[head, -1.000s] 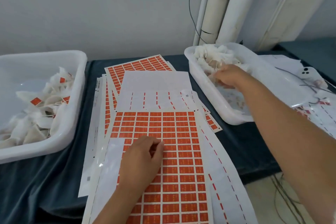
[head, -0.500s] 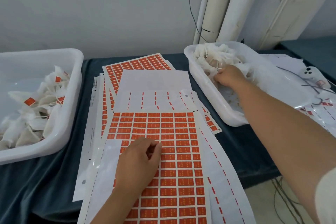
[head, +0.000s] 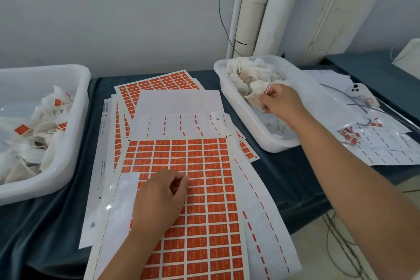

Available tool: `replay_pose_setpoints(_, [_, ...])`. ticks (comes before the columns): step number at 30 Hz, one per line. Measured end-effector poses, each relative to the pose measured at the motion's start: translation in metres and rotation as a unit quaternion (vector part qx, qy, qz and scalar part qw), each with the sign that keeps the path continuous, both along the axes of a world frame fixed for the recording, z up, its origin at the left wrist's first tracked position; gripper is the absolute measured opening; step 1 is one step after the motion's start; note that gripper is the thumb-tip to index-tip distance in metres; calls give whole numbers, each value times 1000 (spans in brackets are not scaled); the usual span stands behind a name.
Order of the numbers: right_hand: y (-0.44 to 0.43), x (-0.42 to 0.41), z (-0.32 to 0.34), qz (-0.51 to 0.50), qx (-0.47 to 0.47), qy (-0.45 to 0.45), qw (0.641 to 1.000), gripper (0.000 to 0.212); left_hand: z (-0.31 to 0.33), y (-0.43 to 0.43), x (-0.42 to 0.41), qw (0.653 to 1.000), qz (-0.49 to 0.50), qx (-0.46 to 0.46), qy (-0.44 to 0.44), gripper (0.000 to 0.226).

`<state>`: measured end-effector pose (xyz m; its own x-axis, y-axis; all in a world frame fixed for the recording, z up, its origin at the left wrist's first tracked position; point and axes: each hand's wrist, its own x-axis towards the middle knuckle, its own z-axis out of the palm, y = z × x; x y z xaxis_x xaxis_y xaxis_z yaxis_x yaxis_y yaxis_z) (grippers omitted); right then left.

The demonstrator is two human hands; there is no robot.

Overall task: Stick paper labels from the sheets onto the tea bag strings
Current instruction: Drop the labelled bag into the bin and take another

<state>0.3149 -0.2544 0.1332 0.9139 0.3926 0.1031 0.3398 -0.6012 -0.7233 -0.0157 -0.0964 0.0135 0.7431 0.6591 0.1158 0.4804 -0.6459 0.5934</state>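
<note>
Tubs, I count two: left tub (head: 77,134), right tub (head: 272,145). My right hand (head: 281,103) has its grip clamped on one tea bag (head: 259,87). My left hand (head: 159,198) curls on the label sheet (head: 204,200), can't tell its grip.

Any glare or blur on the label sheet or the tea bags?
Head view: soft even light; glare on the glossy bare strip beside the left hand; label sheet print too soft to read; tea bag in the right hand is clear; wide-angle bends the edges.
</note>
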Motion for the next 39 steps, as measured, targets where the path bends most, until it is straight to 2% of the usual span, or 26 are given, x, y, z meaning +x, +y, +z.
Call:
replay_pose_setpoints(2, [-5, -23, 11, 20, 30, -28, 999, 17, 1, 0, 1, 1000, -2, 3, 4, 18])
replay_pose_setpoints(5, [-10, -67, 24, 91, 84, 9, 992, 14, 6, -2, 2, 1000, -3, -8, 5, 29])
replay_pose_setpoints(9, [-6, -132, 17, 168, 58, 45, 983, 12, 26, -5, 2, 995, 5, -94, -13, 40])
replay_pose_setpoints(13, [7, -187, -14, 204, 17, 72, 976, 13, 55, -13, -4, 975, -23, -187, -115, 74])
replay_pose_setpoints(14, [9, -200, -21, 212, 17, 84, 973, 15, 59, -15, -5, 966, -44, -211, -141, 70])
replay_pose_setpoints(17, [15, -227, -41, 225, 38, 117, 967, 21, 62, -20, -8, 936, -73, -276, -206, 23])
replay_pose_setpoints(18, [15, -233, -45, 225, 47, 123, 965, 19, 63, -20, -10, 931, -61, -286, -216, 16])
replay_pose_setpoints(22, [12, -240, -47, 234, 77, 151, 957, 13, 60, -17, -17, 931, 2, -283, -231, 16])
replay_pose_setpoints(27, [11, -243, -42, 221, 128, 166, 952, 31, 59, -15, -25, 940, 58, -285, -180, 28])
replay_pose_setpoints(29, [13, -244, -41, 217, 130, 165, 953, 36, 59, -14, -27, 943, 53, -281, -168, 30])
replay_pose_setpoints(32, [17, -245, -39, 197, 131, 179, 955, 37, 64, -13, -29, 939, -10, -294, -179, 8])
replay_pose_setpoints(36, [22, -247, -34, 210, 115, 195, 951, 40, 67, -9, -31, 952, -67, -250, -161, 14])
replay_pose_setpoints(39, [22, -247, -33, 190, 122, 211, 951, 43, 66, -9, -35, 945, -23, -273, -176, 19])
